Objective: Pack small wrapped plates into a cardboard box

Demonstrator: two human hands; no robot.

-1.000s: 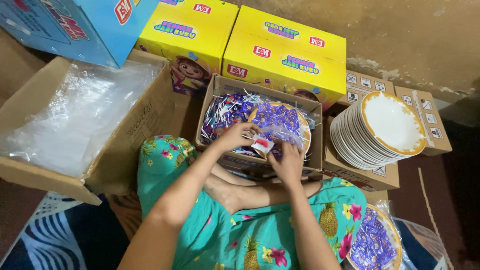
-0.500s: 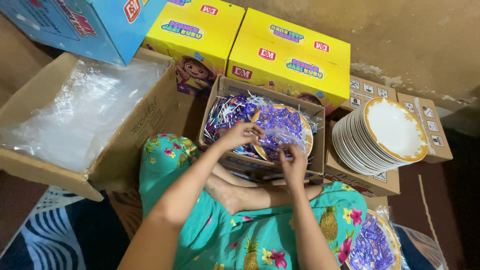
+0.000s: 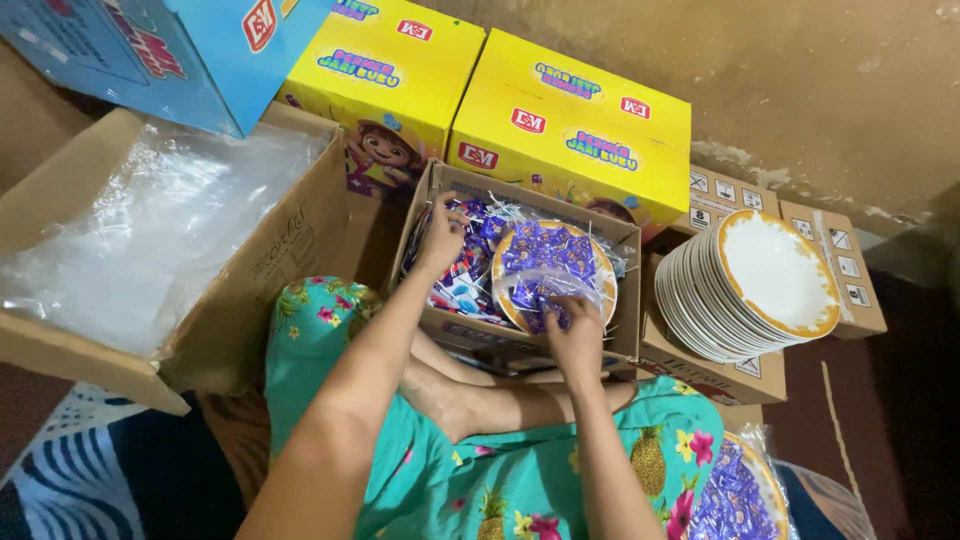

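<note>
Between the person's knees and the yellow cartons sits an open cardboard box (image 3: 432, 322), packed with lollipops in purple and blue wrappers (image 3: 462, 262), their white sticks poking up at the far edge. On top of the sweets, toward the right of the box, lies a white plate with an orange rim (image 3: 603, 268), heaped with small purple sachets (image 3: 545, 250) and partly covered by a clear plastic bag (image 3: 560, 285).

The left hand (image 3: 441, 236) reaches into the left half of the box, fingers curled down among the lollipops; it seems to be closing on some of them, though the grip itself is hidden under the hand and cannot be told for sure. The right hand (image 3: 577, 335) is at the near rim of the plate, fingers bent and pinched on the edge of the clear bag where it hangs over the plate.

Beside the box on the right, a leaning stack of matching plates (image 3: 745, 280) rests on brown cartons (image 3: 715, 365). Two yellow cartons (image 3: 560, 130) stand just behind the box, with a blue carton (image 3: 130, 50) at the upper left. On the left, a big cardboard box (image 3: 270, 290) holds a pile of clear plastic bags (image 3: 150, 230). A second plate of purple sachets (image 3: 745, 490), already bagged, lies near the person's right knee.
</note>
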